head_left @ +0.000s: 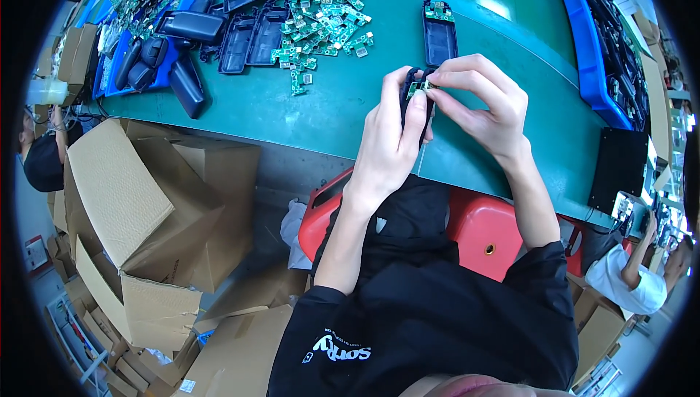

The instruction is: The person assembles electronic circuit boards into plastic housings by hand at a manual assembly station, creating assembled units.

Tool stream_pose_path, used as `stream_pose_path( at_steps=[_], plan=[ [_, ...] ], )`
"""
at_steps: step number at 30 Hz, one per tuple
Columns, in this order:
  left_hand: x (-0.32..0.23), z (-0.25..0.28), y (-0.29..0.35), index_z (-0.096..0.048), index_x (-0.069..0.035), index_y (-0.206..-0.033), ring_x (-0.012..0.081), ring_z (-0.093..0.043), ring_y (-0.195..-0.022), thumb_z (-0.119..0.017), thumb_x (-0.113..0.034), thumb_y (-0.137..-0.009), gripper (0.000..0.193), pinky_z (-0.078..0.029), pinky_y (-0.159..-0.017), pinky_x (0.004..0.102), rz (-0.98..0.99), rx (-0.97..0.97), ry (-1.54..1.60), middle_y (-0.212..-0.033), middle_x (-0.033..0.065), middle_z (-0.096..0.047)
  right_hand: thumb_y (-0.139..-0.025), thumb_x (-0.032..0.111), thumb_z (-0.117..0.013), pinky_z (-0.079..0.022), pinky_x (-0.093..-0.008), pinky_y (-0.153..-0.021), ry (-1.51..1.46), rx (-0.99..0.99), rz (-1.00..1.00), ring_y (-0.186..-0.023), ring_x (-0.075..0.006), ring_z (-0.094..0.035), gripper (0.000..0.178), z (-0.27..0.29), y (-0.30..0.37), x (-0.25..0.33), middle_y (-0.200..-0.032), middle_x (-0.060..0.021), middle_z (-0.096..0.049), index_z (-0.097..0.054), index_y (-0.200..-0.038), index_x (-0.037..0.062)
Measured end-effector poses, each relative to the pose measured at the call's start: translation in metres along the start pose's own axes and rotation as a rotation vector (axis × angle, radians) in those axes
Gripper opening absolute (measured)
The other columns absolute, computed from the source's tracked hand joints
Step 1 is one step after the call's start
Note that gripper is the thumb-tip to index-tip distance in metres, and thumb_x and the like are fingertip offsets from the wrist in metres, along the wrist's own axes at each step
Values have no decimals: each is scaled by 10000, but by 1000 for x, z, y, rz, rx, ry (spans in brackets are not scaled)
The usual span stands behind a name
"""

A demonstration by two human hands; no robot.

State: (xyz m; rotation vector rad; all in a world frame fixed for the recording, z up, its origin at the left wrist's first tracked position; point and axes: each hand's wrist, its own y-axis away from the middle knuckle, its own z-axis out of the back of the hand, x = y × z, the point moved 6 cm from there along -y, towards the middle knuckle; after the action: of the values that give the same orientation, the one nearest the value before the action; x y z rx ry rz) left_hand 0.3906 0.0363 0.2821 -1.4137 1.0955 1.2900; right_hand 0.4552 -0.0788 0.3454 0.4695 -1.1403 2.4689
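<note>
Your left hand [386, 138] holds case [427, 114] over table's [328, 113] near side. Your right hand [490, 102] — fingertips narrowed at board [413, 88] in case; can't tell if pinching. Likely seating board; next move calls for level, gentle press — second case [440, 43] lies farther off.

I have room to pass over the green bench [396, 29] at upper centre, between heaped circuit boards [324, 25] and an open black casing [440, 44]; a blue bin [594, 69] blocks me at upper right.

Electronics assembly workshop — heaped circuit boards [324, 24], blue bins [592, 69], long green workbench [292, 116].
</note>
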Motion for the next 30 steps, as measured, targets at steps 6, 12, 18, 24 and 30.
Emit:
stream_pose_path(
  at_steps=[6,12,18,24,30],
  plan=[
    [-1,0,1,-469,0,-1281,121,-623,-638,-378,-262,-1073,347,-490,-581,281,-17,-13,-8,-761,82,-638,-723,-10,-813,-560,-280,-703,-10,25,-14,-827,-201,-703,197,-1,0,1,-918,-100,-702,-723,-895,23],
    [1,-1,0,-474,7,-1275,124,-627,-636,-366,-255,-1076,347,-489,-580,282,-39,-22,-27,-768,83,-645,-713,-12,-813,-553,-281,-705,-30,31,-60,-827,-203,-698,193,-1,-2,-1,-901,-105,-695,-713,-876,18],
    [-2,0,3,-485,14,-1268,121,-628,-635,-348,-234,-1079,341,-491,-585,282,-113,-28,-57,-772,80,-649,-700,-20,-811,-546,-277,-701,-59,53,-83,-814,-201,-690,193,0,-1,1,-885,-104,-685,-697,-854,8],
    [-4,1,4,-493,23,-1262,119,-633,-644,-336,-216,-1082,337,-493,-586,282,-164,-43,-117,-796,83,-657,-722,15,-814,-551,-274,-689,-85,29,-96,-801,-196,-687,192,-1,1,0,-872,-76,-665,-701,-877,22],
    [4,3,1,-468,3,-1288,133,-628,-630,-365,-239,-1086,332,-500,-561,282,-81,-16,37,-797,85,-623,-753,9,-782,-532,-292,-808,-133,147,-242,-950,-181,-666,218,-4,2,-15,-1046,-127,-666,-693,-952,-4]
  ],
)
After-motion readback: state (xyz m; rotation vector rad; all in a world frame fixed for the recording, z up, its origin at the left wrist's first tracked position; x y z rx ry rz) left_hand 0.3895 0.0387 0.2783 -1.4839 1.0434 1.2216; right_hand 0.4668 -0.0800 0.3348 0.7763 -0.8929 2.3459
